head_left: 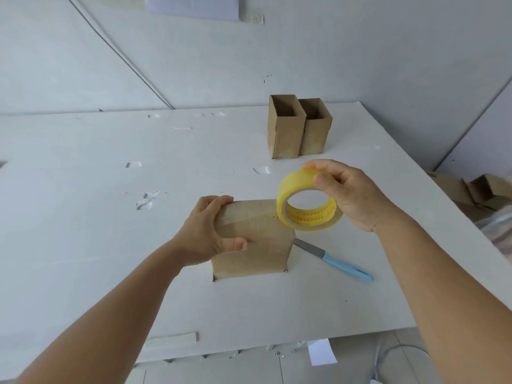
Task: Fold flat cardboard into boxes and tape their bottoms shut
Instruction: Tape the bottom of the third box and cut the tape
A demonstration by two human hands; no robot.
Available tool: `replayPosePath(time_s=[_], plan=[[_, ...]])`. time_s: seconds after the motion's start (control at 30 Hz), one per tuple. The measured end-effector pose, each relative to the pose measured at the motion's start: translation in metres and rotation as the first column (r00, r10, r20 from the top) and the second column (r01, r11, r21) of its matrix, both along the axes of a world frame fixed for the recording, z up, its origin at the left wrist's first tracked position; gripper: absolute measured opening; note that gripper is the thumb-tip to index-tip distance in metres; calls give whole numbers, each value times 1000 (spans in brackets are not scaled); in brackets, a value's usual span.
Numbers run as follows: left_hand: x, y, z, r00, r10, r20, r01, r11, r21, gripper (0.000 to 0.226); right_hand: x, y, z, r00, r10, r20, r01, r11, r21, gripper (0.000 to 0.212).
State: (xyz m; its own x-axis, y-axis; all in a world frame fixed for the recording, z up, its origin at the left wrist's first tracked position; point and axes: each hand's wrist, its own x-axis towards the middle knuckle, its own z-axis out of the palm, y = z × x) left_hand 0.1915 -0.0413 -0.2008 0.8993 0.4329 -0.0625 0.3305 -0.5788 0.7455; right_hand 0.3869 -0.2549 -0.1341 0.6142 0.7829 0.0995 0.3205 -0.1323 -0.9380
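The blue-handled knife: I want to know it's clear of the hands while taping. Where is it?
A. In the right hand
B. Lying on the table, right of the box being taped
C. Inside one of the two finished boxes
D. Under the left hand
B: the knife lies flat on the table, right of the box, untouched by either hand.

White table (110,217), surface scuffed and gouged; near its centre stands one cardboard box (257,256), a blue-handled knife (335,259) lying just beside it on the right. Two open-topped boxes (299,128) stand touching at the far edge.
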Motion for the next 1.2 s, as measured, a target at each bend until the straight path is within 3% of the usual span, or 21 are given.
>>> replayPosePath(time_s=[0.3, 0.57, 0.73, 0.8, 0.93, 1.03, 1.2], plan=[[-1, -2, 4, 1000, 7, -25, -7, 1000, 15, 108, 10, -14, -17, 1000, 6, 16, -4, 994, -113, 20], [-2, -2, 5, 998, 9, -67, -7, 1000, 22, 109, 14, -16, -31, 999, 19, -48, -26, 991, -131, 20], [-1, -7, 11, 991, -12, -131, 35, 984, 173, 109, 13, -17, -42, 997, -6, -80, -5, 990, -143, 25], [1, -9, 15, 982, -25, -190, 87, 942, 325, 109, 13, -15, -44, 996, -6, -87, -7, 989, -147, 27], [9, -8, 21, 900, -83, -429, 344, 739, 580, 113, 14, -11, -48, 997, -5, -78, -7, 988, -155, 26], [25, -22, 28, 856, -119, -502, 442, 673, 594, 117, 13, -11, -48, 997, -5, -83, -7, 990, -143, 19], [68, -57, 27, 844, -246, -477, 504, 670, 546, 114, 10, -10, -42, 999, 14, -49, -21, 990, -138, 21]])
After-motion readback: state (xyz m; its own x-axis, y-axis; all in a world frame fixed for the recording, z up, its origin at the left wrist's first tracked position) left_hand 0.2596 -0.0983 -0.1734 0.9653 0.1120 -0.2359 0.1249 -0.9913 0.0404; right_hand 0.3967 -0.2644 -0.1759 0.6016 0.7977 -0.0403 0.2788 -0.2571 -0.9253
